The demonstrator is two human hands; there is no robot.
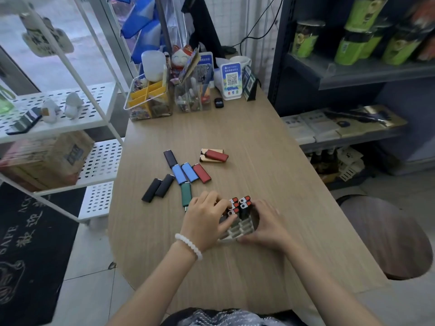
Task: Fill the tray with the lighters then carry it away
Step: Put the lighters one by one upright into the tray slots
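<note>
Wooden table (270, 161) bears tray (237, 231) with several upright lighters (244, 205).

A white slotted tray (237, 231) is seen with several lighters (243, 205) stood upright at its far end; more loose lighters (186, 172) lie flat beyond the tray.

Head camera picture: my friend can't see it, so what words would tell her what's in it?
Two hands work at a small white tray on a wooden table: the left hand slots in a lighter while the right hand steadies the tray. More loose lighters lie beyond.
</note>
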